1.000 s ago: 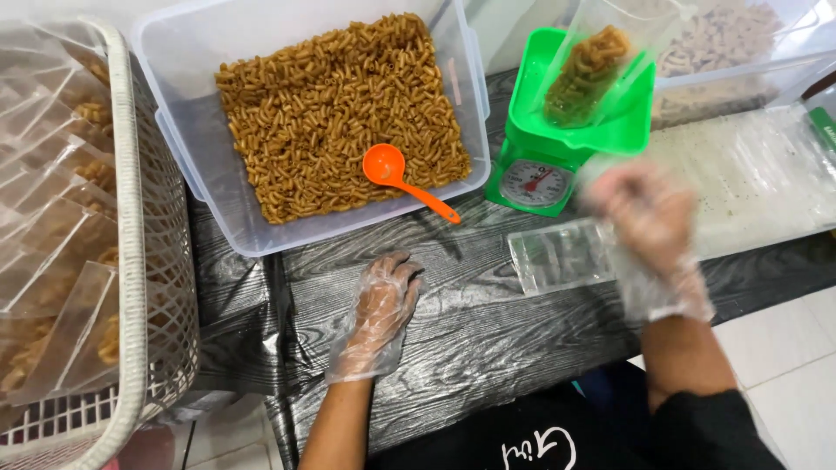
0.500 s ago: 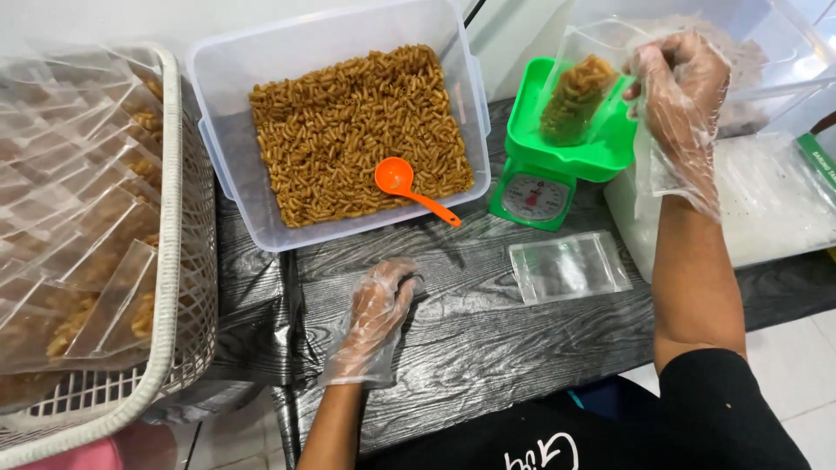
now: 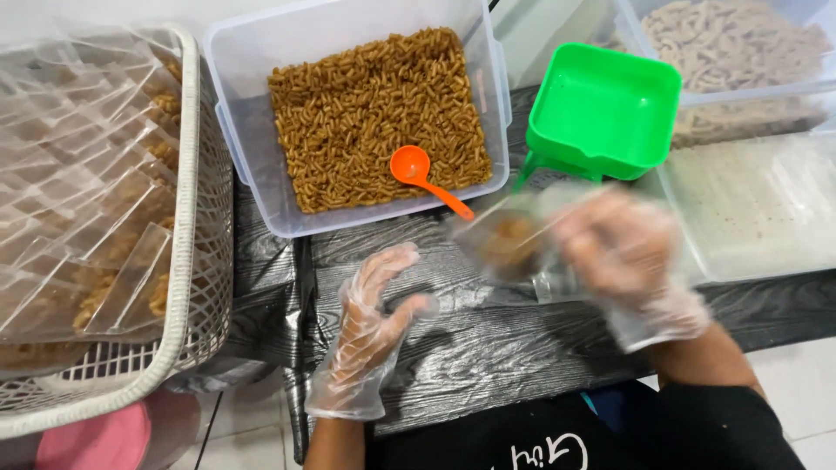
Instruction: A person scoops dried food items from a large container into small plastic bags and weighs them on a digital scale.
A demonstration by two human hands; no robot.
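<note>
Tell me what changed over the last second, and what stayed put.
The right hand, which was up at the green scale tray half a second ago, has come down toward the table holding a clear bag of brown snack. The tray, which held that bag, now stands empty. The left hand stays open on the black table, and the orange scoop still lies in the tub of snack.
</note>
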